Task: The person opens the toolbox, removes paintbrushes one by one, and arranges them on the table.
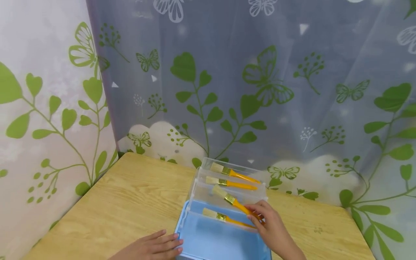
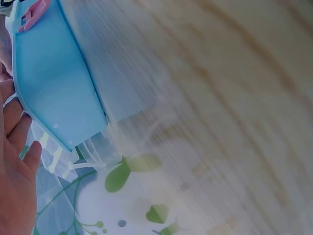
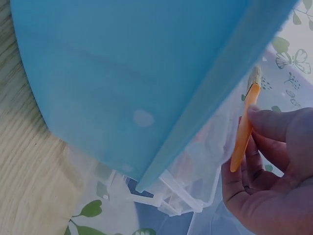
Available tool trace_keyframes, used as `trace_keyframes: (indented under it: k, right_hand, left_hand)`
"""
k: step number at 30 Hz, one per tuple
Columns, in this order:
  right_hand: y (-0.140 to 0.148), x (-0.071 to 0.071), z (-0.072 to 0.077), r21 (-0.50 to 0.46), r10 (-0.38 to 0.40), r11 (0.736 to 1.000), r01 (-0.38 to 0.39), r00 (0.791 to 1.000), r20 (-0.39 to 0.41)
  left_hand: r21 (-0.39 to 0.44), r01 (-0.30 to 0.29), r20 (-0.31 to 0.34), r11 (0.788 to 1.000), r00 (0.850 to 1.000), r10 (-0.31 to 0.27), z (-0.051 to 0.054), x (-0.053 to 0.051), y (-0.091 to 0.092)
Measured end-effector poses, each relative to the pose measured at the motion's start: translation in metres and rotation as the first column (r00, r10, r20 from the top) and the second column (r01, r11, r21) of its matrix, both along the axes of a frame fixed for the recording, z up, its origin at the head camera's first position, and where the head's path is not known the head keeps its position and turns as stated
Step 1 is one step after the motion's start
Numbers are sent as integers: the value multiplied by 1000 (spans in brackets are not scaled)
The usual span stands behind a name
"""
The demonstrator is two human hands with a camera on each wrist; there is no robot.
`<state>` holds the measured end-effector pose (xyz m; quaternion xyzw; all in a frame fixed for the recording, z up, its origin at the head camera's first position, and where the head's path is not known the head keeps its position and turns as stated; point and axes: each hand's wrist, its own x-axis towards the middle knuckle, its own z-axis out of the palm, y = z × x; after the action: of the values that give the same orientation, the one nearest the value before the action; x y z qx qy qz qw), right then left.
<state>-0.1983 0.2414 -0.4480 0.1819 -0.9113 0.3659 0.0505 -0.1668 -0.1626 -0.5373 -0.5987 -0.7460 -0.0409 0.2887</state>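
My right hand [image 1: 272, 226] pinches the orange handle of a paintbrush [image 1: 241, 207] above the trays of a blue box [image 1: 221, 238]. The right wrist view shows thumb and fingers on that paintbrush [image 3: 246, 126], beside the box wall [image 3: 122, 83]. Three more paintbrushes with pale bristles lie in the clear tiers: a rear one [image 1: 243, 176], a middle one [image 1: 240, 184] and a front one [image 1: 229, 219]. My left hand [image 1: 152, 246] rests its extended fingers against the box's left rim. In the left wrist view, the left hand [image 2: 19, 147] touches the box's edge.
The box stands on a wood-grain table [image 1: 139, 195], its clear stepped trays [image 1: 204, 195] raised toward the back. A pink latch [image 2: 33, 14] sits on the box side. Behind the table hangs a curtain [image 1: 208, 90] with leaf and butterfly prints.
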Motion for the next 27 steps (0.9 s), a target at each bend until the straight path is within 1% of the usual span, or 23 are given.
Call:
trace_keyframes:
  k: [4, 7, 9, 12, 15, 18, 21, 23, 25, 27]
  right_hand:
    - [4, 2, 2, -22, -14, 1000, 14, 1000, -3]
    - [7, 4, 3, -40, -36, 999, 36, 999, 8]
    - [8, 6, 3, -55, -61, 997, 62, 998, 6]
    - [11, 9, 5, -69, -108, 992, 107, 994, -13]
    - [15, 12, 6, -77, -141, 987, 139, 990, -25]
    - [19, 15, 5, -69, -163, 984, 162, 986, -18]
    - [21, 19, 4, -63, -186, 981, 186, 983, 10]
    - [22, 22, 2, -67, -207, 976, 208, 978, 28]
    - [22, 23, 1, -73, -230, 970, 233, 972, 39]
    - [23, 24, 0, -80, -251, 964, 253, 967, 36]
  left_hand:
    - [6, 1, 28, 1000, 1000, -2, 2, -2, 2]
    - [9, 2, 26, 1000, 1000, -2, 4, -3, 3]
    - [11, 1, 19, 1000, 1000, -2, 5, -4, 3]
    - [16, 10, 41, 1000, 999, -11, 7, -5, 5]
    - [22, 18, 65, 1000, 998, -19, 6, -7, 7]
    - [20, 30, 36, 999, 999, -31, 2, -8, 8]
    - [21, 54, -9, 998, 999, -54, -3, -9, 6]
    - [17, 59, -41, 998, 997, -58, -5, -9, 5]
    - [22, 70, -60, 997, 996, -69, -5, -10, 4]
    - [30, 68, -71, 997, 995, -66, -3, -11, 3]
